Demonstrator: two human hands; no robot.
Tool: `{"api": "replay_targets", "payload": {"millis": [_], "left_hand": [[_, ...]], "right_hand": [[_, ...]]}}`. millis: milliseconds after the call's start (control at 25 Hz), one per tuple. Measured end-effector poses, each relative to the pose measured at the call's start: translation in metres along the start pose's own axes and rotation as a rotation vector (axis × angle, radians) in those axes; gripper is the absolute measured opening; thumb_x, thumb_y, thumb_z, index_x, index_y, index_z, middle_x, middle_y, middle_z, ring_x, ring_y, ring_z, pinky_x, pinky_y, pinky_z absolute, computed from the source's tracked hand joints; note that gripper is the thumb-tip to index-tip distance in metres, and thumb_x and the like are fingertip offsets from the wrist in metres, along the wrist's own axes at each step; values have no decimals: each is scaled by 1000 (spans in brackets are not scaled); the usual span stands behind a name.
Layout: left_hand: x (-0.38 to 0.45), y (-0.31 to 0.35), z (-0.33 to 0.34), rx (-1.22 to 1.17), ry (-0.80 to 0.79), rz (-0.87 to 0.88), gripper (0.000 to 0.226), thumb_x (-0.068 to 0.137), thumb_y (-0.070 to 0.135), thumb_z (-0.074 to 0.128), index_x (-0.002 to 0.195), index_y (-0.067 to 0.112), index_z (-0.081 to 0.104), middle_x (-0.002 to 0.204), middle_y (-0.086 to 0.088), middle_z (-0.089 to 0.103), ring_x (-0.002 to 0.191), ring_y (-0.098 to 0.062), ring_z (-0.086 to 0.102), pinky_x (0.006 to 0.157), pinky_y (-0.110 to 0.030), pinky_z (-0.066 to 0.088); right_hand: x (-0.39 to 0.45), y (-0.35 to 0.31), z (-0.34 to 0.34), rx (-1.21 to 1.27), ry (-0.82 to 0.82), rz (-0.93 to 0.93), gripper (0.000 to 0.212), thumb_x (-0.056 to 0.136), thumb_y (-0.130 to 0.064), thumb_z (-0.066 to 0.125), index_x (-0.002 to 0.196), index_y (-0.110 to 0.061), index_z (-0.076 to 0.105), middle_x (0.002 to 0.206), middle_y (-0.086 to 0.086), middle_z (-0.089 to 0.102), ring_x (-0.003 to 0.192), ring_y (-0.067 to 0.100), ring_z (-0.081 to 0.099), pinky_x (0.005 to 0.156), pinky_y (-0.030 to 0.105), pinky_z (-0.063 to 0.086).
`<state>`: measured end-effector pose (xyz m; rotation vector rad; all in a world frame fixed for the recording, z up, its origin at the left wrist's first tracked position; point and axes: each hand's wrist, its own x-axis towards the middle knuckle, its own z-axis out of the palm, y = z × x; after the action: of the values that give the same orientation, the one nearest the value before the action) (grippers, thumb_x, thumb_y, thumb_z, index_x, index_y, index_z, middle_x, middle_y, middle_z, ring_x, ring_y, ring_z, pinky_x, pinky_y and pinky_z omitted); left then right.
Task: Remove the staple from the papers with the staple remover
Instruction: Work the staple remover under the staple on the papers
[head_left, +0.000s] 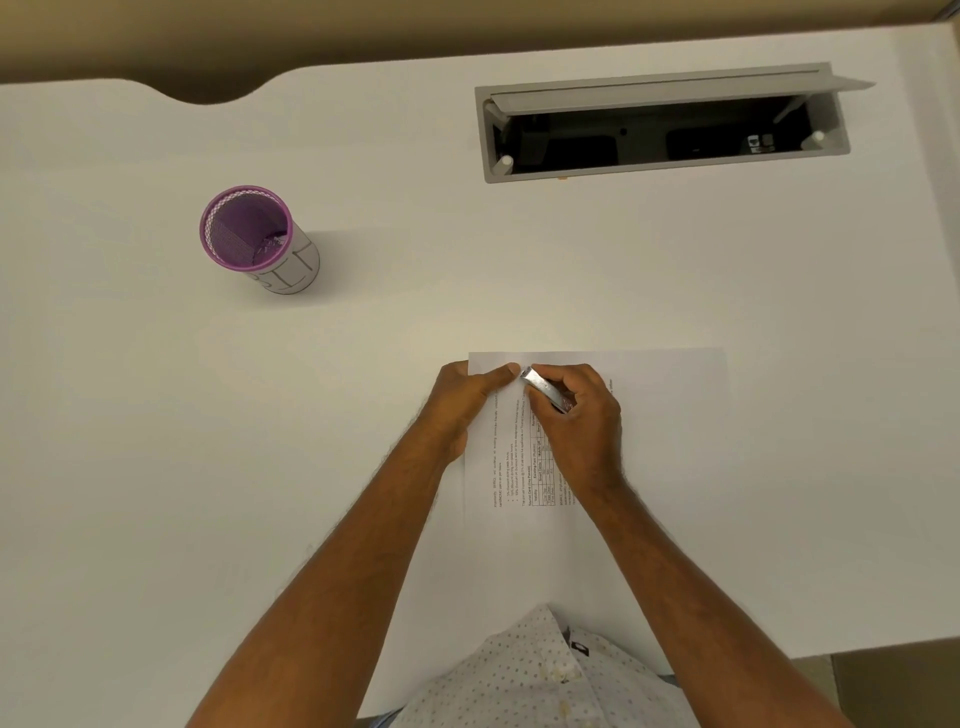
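Your remover (548, 391) sits in your right hand (579, 415), fingers clenched around its metal body, its tip angled up-left onto the far left corner of the papers (670, 415). The staple itself is too small to make out under that tip. Your left hand (460, 402) lies flat-ish over the same corner, thumb stretched along the far edge and touching the sheet just beside the remover's tip; its fingers are curled at the papers' left edge, pressing down rather than gripping anything you can see. The papers lie with the printed lines running sideways to you, far edge roughly parallel to the desk's back, near end running under your arms toward your shirt (545, 675). The desk (156, 415) is bare to the left and right of the sheet, so both elbows have wide room. The purple mesh cup (254, 236) stands upright well apart to the far left, with small metal bits at its bottom. The open cable tray (660, 124) is set into the desk well beyond the papers, lid tilted up at the back.
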<state>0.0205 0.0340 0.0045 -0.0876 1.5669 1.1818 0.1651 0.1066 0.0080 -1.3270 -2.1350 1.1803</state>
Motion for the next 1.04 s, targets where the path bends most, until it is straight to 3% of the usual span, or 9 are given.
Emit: {"api": "replay_targets", "payload": {"millis": [320, 720, 1040], "left_hand": [[0, -2, 0, 56, 17, 36, 19, 91, 34, 77, 98, 16, 75, 87, -3, 79, 64, -11, 75, 53, -21, 57], [-1, 0, 2, 41, 26, 39, 11, 91, 32, 77, 90, 21, 75, 71, 9, 80, 60, -9, 76, 49, -20, 56], [0, 0, 1, -8, 0, 41, 7, 91, 25, 77, 89, 19, 76, 74, 6, 81, 63, -11, 78, 50, -21, 57]], "right_hand": [[1, -1, 3, 47, 7, 33, 25, 91, -24, 79, 116, -24, 77, 107, -12, 71, 98, 4, 68, 81, 17, 56], [3, 0, 4, 39, -15, 122, 27, 94, -37, 74, 120, -29, 75, 113, -16, 72, 102, 1, 69, 88, 29, 60], [10, -6, 3, 167, -129, 299, 33, 97, -48, 64, 124, -29, 73, 114, -14, 76, 104, 7, 72, 93, 45, 60]]}}
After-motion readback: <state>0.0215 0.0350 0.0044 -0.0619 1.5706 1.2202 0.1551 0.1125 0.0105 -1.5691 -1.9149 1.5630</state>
